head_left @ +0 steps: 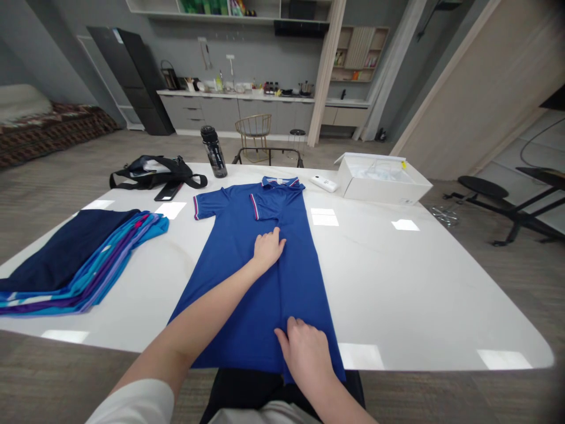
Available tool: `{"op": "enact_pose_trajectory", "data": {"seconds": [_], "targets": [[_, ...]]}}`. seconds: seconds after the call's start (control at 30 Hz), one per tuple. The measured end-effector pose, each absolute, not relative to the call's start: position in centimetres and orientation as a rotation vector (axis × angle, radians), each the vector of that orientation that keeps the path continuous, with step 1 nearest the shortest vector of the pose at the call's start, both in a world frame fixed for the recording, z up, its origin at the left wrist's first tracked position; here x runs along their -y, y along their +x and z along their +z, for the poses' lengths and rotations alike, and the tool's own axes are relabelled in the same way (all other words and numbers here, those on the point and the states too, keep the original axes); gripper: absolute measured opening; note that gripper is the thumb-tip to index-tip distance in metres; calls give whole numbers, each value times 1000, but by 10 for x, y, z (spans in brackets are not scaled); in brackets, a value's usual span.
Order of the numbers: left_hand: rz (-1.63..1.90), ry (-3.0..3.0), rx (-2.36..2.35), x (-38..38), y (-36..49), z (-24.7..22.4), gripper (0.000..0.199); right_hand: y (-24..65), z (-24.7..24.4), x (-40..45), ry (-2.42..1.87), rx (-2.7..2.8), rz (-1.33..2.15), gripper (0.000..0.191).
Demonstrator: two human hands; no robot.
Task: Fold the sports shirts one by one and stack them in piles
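Blue polo shirt: spread in the centre of the frame (265,300) on the glossy white worktop (406,282), collar (281,182) toward the upper centre, hem (238,363) at the near edge.
Layers: the right-of-frame side lies turned inward, its trimmed sleeve (267,206) resting across the chest; the other sleeve (210,205) points out to the left of the frame.
Left hand: on the middle of the shirt (268,247), fingers bent at the inner edge of the turned side; whether cloth is pinched there I cannot tell.
Right hand: palm down near the hem, lower centre of the frame (309,350), thumb spread from the loosely curved fingers, apparently pressing rather than gripping.
Weight: probably light; one hand should lift a layer easily.
Stiffness: likely soft and limp in the body, slightly firmer at the collar and trimmed cuffs.
Slip: the smooth, faintly shiny knit may slide on the polished surface, so a flat palm helps anchor it.
Fragility: little to break; creasing or a shifted layer seems the main risk.
Best hold: pinch the turned layer at shoulder and hem together, keeping its edge straight.
Nearby: folded clothes (75,247) at the left of the frame, white box (375,191) at the upper right, both clear of the shirt.
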State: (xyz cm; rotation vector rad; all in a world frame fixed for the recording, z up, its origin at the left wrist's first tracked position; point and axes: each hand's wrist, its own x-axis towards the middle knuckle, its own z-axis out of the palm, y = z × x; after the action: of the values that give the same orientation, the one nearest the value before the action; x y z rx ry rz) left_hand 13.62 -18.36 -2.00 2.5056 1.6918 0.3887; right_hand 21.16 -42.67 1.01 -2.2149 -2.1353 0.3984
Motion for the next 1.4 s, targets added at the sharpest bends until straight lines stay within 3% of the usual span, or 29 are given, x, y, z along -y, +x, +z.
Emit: {"op": "enact_pose_trajectory", "data": {"seconds": [0.4, 0.53, 0.7, 0.87, 1.0, 1.17, 1.3, 1.4], "targets": [[450, 2409, -1673, 221, 132, -21, 28, 201, 14, 441, -2174, 2136, 338, 26], [486, 2591, -1645, 233, 126, -22, 34, 201, 11, 456, -2157, 2130, 310, 30], [368, 2669, -1505, 252, 116, -22, 43, 205, 6, 472, -2126, 2153, 279, 21], [375, 2745, -1305, 292, 96, -13, 48, 222, 17, 463, -1980, 2137, 381, 30], [325, 2718, -1055, 340, 80, -13, 48, 249, 29, 409, -1858, 2057, 490, 34], [350, 2635, -914, 377, 75, -15, 53, 248, 30, 276, -1712, 2038, 558, 30], [399, 2628, -921, 355, 65, -11, 55, 214, 22, 156, -1644, 2051, 502, 28], [404, 2611, -1111, 306, 37, -9, 52, 189, 16, 84, -1805, 1951, 459, 41]]}}
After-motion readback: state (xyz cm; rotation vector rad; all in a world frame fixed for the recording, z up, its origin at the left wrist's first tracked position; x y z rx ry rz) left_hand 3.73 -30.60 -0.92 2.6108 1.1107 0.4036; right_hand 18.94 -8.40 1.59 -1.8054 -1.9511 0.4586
